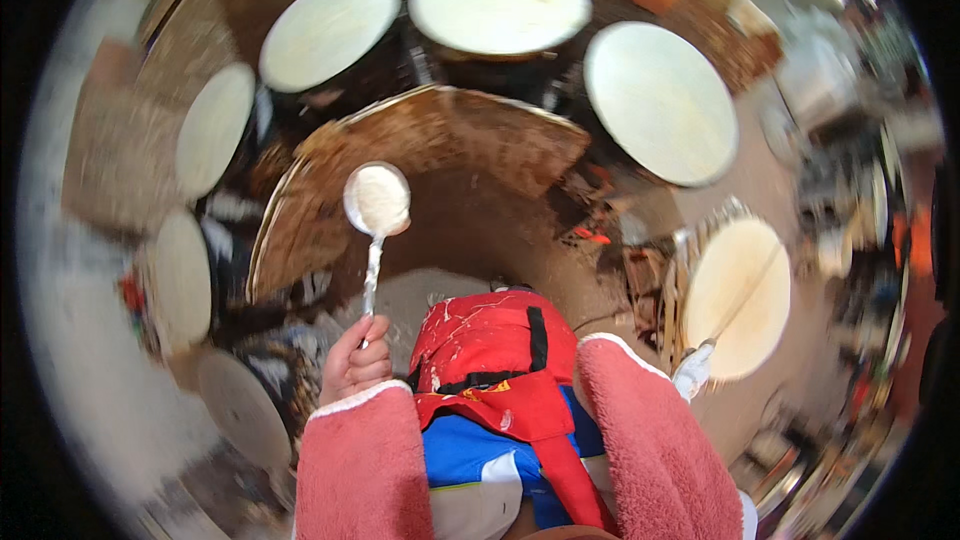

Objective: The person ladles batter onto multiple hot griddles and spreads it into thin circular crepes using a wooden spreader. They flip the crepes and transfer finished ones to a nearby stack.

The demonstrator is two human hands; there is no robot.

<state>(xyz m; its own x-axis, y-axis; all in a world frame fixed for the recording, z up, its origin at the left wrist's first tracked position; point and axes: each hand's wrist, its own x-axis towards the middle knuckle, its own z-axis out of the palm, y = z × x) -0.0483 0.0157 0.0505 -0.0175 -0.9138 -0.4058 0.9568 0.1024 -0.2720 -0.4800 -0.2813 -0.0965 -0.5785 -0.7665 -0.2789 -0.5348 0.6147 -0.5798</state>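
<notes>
Pale discs [500, 0] around; ladle handle [372, 280] within left fingers [366, 355], bowl [379, 198] ahead.

Near half past seven, the left hand [360, 365] grips a ladle [372, 275] of pale paste [383, 198] at ten, round pale plates [500, 2] arcing from eight to two, a thin tool [744, 299] crossing another plate [725, 265] past three

Fuzzy coral-pink sleeves [365, 470] end in white-edged cuffs [360, 399]; a pale-spattered red piece, probably an apron [480, 335], with black strap [538, 338], overlies blue-and-white clothing [470, 452].
</notes>
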